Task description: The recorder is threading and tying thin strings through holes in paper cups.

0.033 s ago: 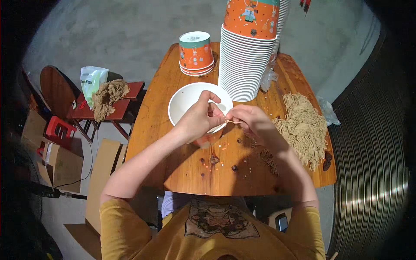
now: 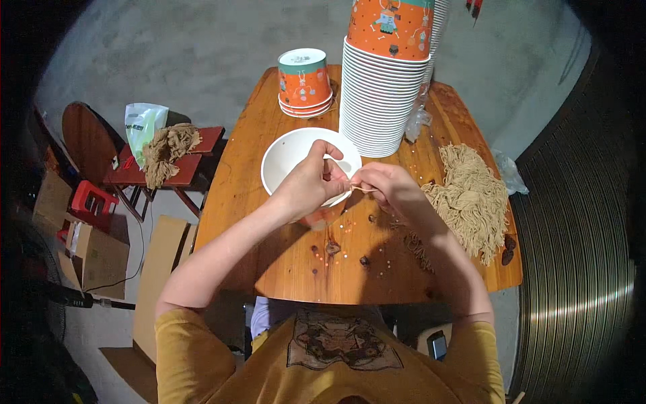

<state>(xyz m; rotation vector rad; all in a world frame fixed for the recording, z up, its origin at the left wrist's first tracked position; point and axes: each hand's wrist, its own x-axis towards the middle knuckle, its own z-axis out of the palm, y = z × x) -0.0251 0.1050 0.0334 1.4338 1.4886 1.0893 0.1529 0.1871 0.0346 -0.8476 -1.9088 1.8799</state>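
1. A grey concrete floor (image 2: 168,60) lies around one wooden worktop (image 2: 269,249).
2. One white bowl (image 2: 286,161) sits at the worktop's centre; both hands meet just above its 4 o'clock rim.
3. The left hand (image 2: 311,183) and right hand (image 2: 393,188) each pinch an end of one thin string (image 2: 363,190), grip clenched on it.
4. One pile of strings (image 2: 468,198) lies at 3 o'clock.
5. Two cup stacks stand at 12 o'clock: a tall stack (image 2: 385,81) and a short stack (image 2: 305,82).

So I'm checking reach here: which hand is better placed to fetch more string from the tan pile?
Likely the right hand: the tan string pile lies just beside it on the table's right. The left hand hovers over the white bowl, farther away.
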